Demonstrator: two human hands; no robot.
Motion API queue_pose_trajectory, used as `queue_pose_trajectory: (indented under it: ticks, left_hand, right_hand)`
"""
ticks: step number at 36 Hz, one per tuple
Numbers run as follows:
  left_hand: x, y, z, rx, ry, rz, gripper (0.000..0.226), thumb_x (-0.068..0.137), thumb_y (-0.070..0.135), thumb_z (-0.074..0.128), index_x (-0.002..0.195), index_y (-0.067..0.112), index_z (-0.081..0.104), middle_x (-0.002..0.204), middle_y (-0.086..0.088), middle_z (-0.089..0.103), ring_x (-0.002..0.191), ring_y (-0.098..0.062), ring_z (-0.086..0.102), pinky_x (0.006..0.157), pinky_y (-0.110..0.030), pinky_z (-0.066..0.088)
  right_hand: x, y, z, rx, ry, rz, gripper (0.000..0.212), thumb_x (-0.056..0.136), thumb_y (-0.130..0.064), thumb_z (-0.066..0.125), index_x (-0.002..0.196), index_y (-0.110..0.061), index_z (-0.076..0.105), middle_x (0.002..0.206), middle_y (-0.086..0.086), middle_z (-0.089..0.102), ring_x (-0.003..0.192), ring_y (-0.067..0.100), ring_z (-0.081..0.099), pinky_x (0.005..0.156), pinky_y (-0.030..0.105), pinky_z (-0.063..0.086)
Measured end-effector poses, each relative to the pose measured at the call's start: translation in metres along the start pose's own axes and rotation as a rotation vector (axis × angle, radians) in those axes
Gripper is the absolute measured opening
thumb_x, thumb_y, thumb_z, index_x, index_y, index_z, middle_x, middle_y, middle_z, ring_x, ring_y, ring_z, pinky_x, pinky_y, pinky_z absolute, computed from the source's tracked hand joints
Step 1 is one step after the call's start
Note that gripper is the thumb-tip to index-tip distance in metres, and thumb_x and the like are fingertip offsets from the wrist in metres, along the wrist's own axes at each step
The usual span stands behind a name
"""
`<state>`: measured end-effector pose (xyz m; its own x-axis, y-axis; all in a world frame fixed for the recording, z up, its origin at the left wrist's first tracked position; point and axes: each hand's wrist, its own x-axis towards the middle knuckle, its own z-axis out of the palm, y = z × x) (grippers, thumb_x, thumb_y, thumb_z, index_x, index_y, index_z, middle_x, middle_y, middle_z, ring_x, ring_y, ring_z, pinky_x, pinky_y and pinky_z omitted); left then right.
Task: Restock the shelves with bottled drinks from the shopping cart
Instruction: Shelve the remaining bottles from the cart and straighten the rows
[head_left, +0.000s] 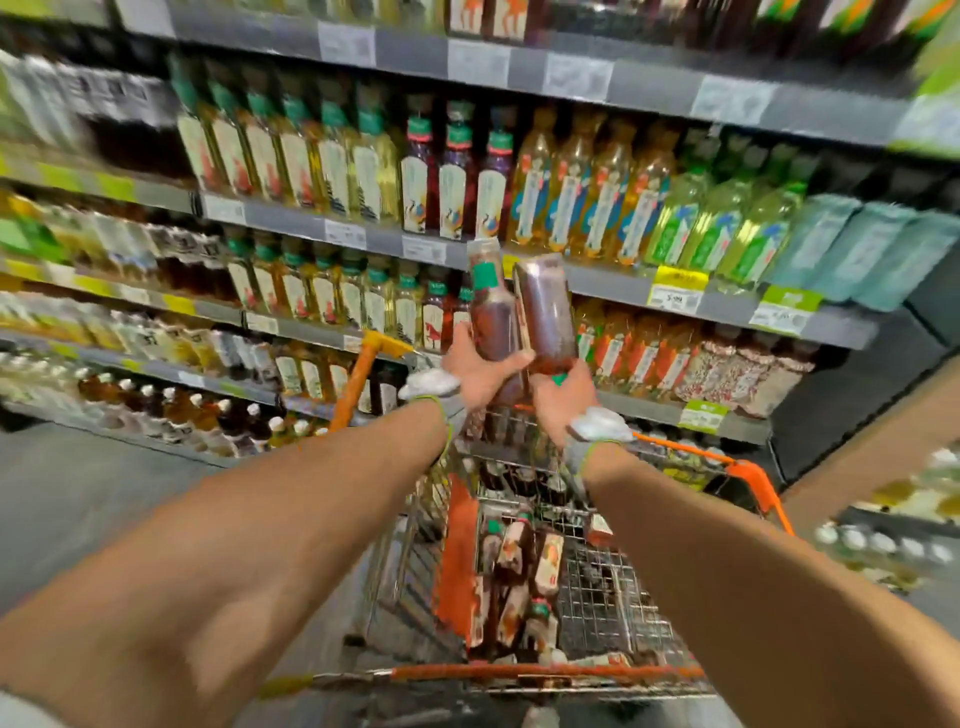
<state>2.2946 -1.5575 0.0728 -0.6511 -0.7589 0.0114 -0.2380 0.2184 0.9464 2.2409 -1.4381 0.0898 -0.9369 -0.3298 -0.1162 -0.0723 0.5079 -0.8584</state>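
Dark red-brown: we hold two bottles of dark tea at the centre of the frame, raised above the shopping cart (582, 587) and in front of the shelves (613, 283).
Left hand: our left hand (480, 371) has its fingers clamped round the lower body of the left bottle (491, 306), which stands cap-up with a green neck band.
Right hand: our right hand (558, 400) grips the right bottle (545, 312) by its green-capped end, so that bottle points base-up; fingers closed on it.
Bottles together: the two lean side by side and seem to touch.
Step in hand: we judge this as carrying stock from cart to shelf, placement not yet made.
Next move: we would likely need to turn the right bottle upright, then find the row of matching dark red bottles (457, 176) in the upper middle of the frame.
Cart: wire basket with orange trim, lower centre; more bottles (519, 561) of the same kind lie inside, so much remains.
Surface: grey metal shelf edges with price tags, rows packed with yellow, green and dark drinks.
Room: a shop aisle with a grey floor (104, 493); the edges of the frame are blurred.
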Motion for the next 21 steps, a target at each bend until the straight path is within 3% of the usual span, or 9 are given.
queue_pose_trajectory:
  ticks: [6, 11, 15, 21]
  left_hand:
    - [0.028, 0.065, -0.006, -0.013, 0.079, 0.122, 0.071, 0.07, 0.048, 0.087, 0.128, 0.02, 0.056, 0.119, 0.001, 0.069, 0.111, -0.019, 0.064, 0.091, -0.026, 0.047]
    - [0.038, 0.13, -0.007, -0.054, 0.112, 0.235, 0.069, 0.079, 0.031, 0.084, 0.137, 0.014, 0.051, 0.112, 0.013, 0.051, 0.107, -0.007, 0.053, 0.073, -0.001, 0.033]
    - [0.066, 0.19, -0.007, -0.074, 0.164, 0.325, 0.06, 0.068, 0.046, 0.089, 0.117, 0.029, 0.058, 0.11, 0.011, 0.069, 0.104, -0.011, 0.066, 0.091, -0.025, 0.049]
    - [0.095, 0.259, -0.011, -0.058, 0.189, 0.441, 0.061, 0.071, 0.046, 0.087, 0.123, 0.031, 0.059, 0.105, 0.014, 0.07, 0.098, -0.006, 0.066, 0.088, -0.023, 0.051]
  right_hand:
    - [0.028, -0.052, -0.025, 0.036, 0.102, -0.103, 0.041, 0.09, -0.023, 0.065, 0.124, -0.004, 0.051, 0.124, 0.021, 0.063, 0.113, 0.04, 0.058, 0.084, 0.037, 0.043]
    - [0.058, -0.095, -0.052, 0.047, 0.138, -0.192, 0.047, 0.09, -0.028, 0.066, 0.127, -0.005, 0.049, 0.126, 0.018, 0.062, 0.116, 0.039, 0.058, 0.088, 0.038, 0.043]
    - [0.087, -0.143, -0.085, 0.101, 0.199, -0.306, 0.043, 0.09, -0.026, 0.066, 0.124, -0.004, 0.05, 0.124, 0.02, 0.063, 0.116, 0.04, 0.058, 0.086, 0.038, 0.043]
    - [0.121, -0.189, -0.117, 0.119, 0.234, -0.435, 0.046, 0.088, -0.028, 0.065, 0.124, -0.002, 0.05, 0.126, 0.021, 0.061, 0.119, 0.041, 0.055, 0.094, 0.041, 0.043]
